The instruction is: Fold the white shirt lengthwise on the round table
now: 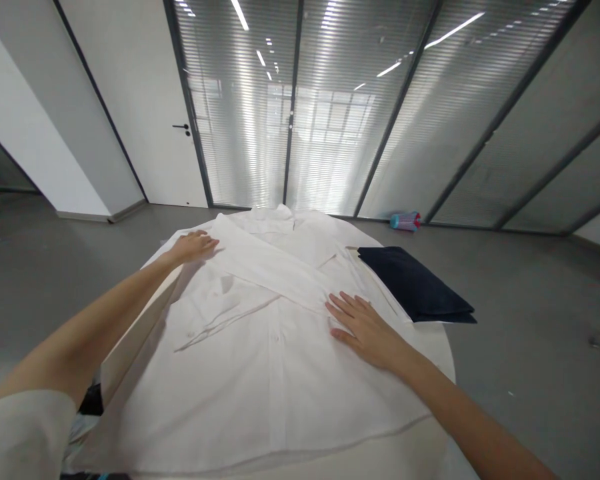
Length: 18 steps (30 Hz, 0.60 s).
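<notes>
A white button-up shirt (240, 400) lies spread over the table, its collar (273, 220) at the far end and its hem toward me. One sleeve (275, 263) is laid slantwise across the chest. My left hand (194, 247) rests near the shoulder at the upper left, fingers stretched out against the sleeve's upper end. Flat on the cloth at the right, my right hand (363, 327) has its fingers spread by the lower end of that sleeve. Neither hand grips anything.
A folded dark navy cloth (415, 283) lies at the table's right edge. The pale table (443, 343) shows its rounded rim there. Beyond it, a blue and red object (405, 221) sits on the floor by the glass partition. A white door (145, 100) stands at the back left.
</notes>
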Available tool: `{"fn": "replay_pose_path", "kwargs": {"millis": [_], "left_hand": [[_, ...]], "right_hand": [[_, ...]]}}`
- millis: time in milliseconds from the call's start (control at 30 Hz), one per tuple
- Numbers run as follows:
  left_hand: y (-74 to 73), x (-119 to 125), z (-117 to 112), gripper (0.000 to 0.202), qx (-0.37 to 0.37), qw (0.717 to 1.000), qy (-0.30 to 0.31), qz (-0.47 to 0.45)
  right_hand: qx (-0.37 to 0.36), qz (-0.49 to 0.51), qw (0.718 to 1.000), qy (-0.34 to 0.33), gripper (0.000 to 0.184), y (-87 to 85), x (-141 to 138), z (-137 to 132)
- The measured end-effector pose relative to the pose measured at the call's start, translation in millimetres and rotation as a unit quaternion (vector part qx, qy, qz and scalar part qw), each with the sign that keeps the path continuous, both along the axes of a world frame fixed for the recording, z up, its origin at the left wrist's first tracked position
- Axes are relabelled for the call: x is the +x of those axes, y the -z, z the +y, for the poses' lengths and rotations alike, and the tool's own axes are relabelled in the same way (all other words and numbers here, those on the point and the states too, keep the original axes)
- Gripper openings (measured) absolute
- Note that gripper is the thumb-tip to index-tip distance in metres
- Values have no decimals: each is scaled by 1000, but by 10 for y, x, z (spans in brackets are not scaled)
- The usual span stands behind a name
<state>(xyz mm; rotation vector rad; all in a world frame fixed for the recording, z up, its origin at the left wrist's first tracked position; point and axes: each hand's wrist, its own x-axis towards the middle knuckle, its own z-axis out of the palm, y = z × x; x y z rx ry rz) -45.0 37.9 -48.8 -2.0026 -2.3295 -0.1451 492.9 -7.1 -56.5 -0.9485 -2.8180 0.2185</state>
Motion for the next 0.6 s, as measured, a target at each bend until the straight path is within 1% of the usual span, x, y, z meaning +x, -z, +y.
{"fn": "replay_pose_path", "kwargs": {"millis": [67, 100, 167, 233, 300, 367, 467, 533, 600], "left_hand": [[-49, 90, 128, 54, 32, 999, -8, 21], [-59, 140, 200, 52, 47, 998, -2, 29], [-52, 235, 350, 50, 68, 996, 31, 44], [-23, 303, 494, 52, 69, 994, 66, 61], [18, 327, 613, 56, 55, 993, 83, 66], [70, 302, 699, 62, 35, 995, 77, 51], [168, 204, 782, 69, -9, 999, 44, 1], [233, 141, 819, 72, -27, 999, 28, -27], [283, 110, 839, 73, -29, 999, 22, -37]], "right_hand": [[5, 14, 1000, 1, 57, -3, -44, 24], [4, 21, 1000, 2, 58, 5, -68, 35], [-4, 26, 1000, 2, 62, 31, -108, 47], [-18, 14, 1000, -4, 67, 58, -132, 44], [-29, -5, 1000, -11, 69, 70, -137, 30], [-31, -14, 999, -12, 70, 67, -133, 15], [-28, -9, 999, -13, 71, 65, -120, 4], [-24, 0, 1000, -13, 68, 84, -107, 5], [-11, 17, 1000, -3, 62, 115, -85, 13]]}}
